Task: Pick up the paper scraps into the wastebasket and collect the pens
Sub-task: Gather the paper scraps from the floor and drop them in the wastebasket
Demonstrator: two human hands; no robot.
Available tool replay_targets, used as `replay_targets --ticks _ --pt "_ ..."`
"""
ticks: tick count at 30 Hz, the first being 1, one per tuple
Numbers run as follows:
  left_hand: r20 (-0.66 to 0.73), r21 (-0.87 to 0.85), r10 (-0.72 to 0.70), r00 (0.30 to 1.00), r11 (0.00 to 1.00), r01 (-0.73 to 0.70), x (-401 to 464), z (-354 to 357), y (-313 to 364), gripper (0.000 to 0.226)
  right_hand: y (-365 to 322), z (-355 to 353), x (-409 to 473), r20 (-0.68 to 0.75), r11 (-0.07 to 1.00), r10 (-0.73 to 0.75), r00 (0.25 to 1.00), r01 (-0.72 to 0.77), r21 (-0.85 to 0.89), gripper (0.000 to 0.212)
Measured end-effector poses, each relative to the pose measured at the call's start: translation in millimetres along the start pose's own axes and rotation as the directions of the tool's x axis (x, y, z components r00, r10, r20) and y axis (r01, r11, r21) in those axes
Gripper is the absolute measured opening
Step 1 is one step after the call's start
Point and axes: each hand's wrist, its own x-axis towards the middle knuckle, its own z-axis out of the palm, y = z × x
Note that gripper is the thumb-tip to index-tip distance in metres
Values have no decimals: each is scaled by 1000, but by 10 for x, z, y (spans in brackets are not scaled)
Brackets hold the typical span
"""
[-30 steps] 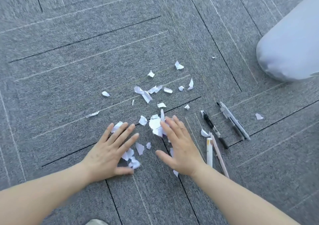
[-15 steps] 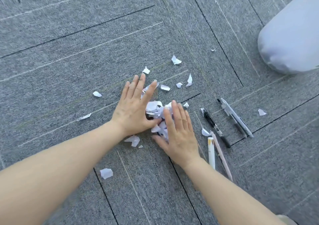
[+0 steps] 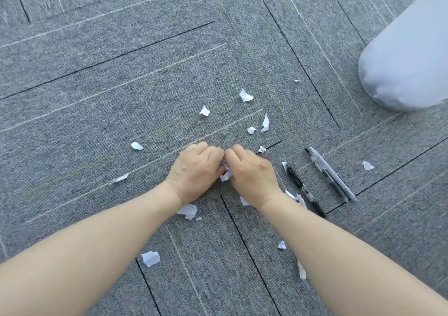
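Note:
My left hand (image 3: 196, 170) and my right hand (image 3: 252, 172) are pressed together on the grey carpet, fingers curled around a bunch of white paper scraps (image 3: 225, 174) that shows between them. Loose scraps lie around: one far ahead (image 3: 245, 96), one to the left (image 3: 137, 145), one near my left forearm (image 3: 150, 258). A black pen (image 3: 301, 187) lies just right of my right wrist, and a clear pen (image 3: 331, 174) lies further right. My right forearm hides other pens.
A white wastebasket (image 3: 409, 61) with a plastic liner stands at the upper right. A single scrap (image 3: 367, 165) lies right of the pens. Grey carpet tiles with dark seams cover the whole floor.
Both hands went from flat and apart to closed together, gathering the middle scraps into one bunch. The view shifted slightly forward.

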Motion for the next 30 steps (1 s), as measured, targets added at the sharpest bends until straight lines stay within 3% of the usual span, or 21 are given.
replay_targets --ticks 4,8,11,15,19,21,25,28,30 --pt "71 -5 203 977 979 -203 -64 -29 6 16 -67 -167 -208 198 998 32 980 -43 49 8" --pt "134 -148 149 980 980 -129 -10 -206 133 18 -90 -460 -189 398 930 175 901 -284 234 15" --pt "7 -293 -8 1000 956 10 329 -493 262 42 28 -916 -25 289 864 235 928 -335 375 10" --pt "-145 -456 -134 980 888 54 1384 -1031 634 37 532 -1844 340 -19 837 368 930 -322 443 10" --pt "-279 -659 -261 924 752 14 2779 -1558 1436 44 1280 -3040 588 -340 817 541 770 -383 432 25" --pt "-268 -725 -267 926 688 -11 3422 -1671 1884 45 1688 -3545 588 -413 792 600 685 -441 422 22" --pt "-132 -811 -248 960 584 39 4319 -1581 2567 40 2607 -3924 515 -374 674 738 562 -599 432 24" --pt "35 -719 -233 972 670 186 4546 -1306 2816 33 3020 -3826 424 -201 592 793 575 -649 478 26" --pt "159 -654 -260 952 694 299 4615 -1136 2848 31 3109 -3742 360 -78 542 824 561 -741 397 24"
